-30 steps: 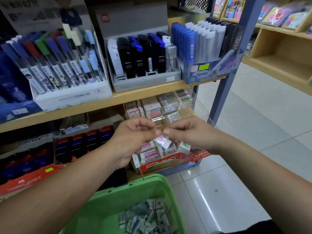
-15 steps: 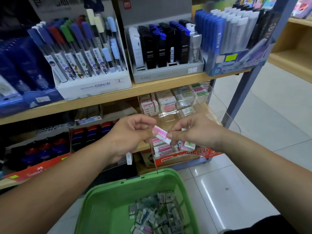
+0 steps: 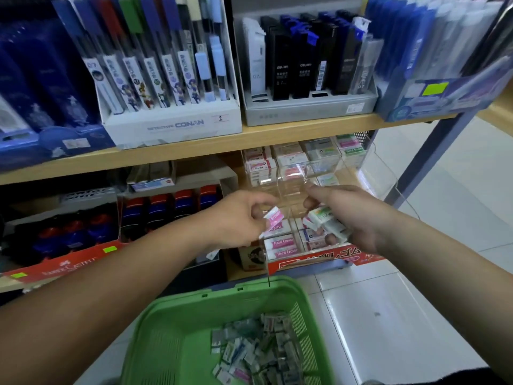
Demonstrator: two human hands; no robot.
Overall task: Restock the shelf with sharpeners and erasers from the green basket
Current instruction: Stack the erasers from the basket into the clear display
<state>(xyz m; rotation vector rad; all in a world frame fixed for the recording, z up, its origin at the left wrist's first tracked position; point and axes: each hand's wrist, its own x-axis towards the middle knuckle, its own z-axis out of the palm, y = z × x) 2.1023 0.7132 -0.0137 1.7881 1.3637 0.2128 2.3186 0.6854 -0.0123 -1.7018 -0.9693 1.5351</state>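
My left hand (image 3: 238, 218) pinches a pink-and-white eraser (image 3: 273, 220) just in front of the clear acrylic organizer (image 3: 294, 184) on the lower shelf. My right hand (image 3: 352, 215) holds a few white erasers (image 3: 329, 222) in its curled fingers, right of the pink one, over the organizer's front compartments. Stacks of pink "Hard Eraser" packs (image 3: 281, 245) fill the front compartment below. The green basket (image 3: 177, 329) sits low in the middle, with several small wrapped erasers and sharpeners (image 3: 258, 354) piled in its bottom.
The upper wooden shelf (image 3: 194, 150) carries a white pen display box (image 3: 172, 126), a grey box of lead cases (image 3: 308, 109) and blue packs. A red Faber-Castell box (image 3: 63, 265) lies lower left. A blue-grey upright post (image 3: 422, 159) stands right, with white tiled floor (image 3: 388, 301) beyond.
My hands have drawn apart. The pink eraser, held between both hands before, stays with my left hand. My right hand now shows a few white erasers. The view moved closer to the shelf.
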